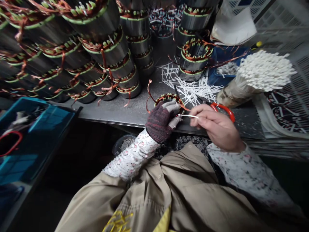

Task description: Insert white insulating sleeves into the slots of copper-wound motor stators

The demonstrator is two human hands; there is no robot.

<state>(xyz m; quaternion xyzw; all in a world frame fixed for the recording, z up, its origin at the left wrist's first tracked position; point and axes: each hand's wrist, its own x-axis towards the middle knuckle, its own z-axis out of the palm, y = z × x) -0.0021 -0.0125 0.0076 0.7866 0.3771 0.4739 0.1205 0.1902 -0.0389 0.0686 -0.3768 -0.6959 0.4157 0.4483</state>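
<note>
One white strip [187,115], pinched by the right hand [215,124], points toward the left hand [160,120], grip unclear.

Dim, cool light, deep shadow below the bench [102,112], soft sheen on metal cylinders [135,26], blurred, stretched outer edges

Dark grey workbench [103,113], scuffed top; cool, dim light; deep shadow beneath; pale perforated crates [281,16] at right.

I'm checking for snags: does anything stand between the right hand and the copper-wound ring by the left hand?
Partly: the gloved left hand covers much of the near side of the copper-wound ring. The white strip pinched in the right hand runs between both hands. No other obstruction shows.
</note>
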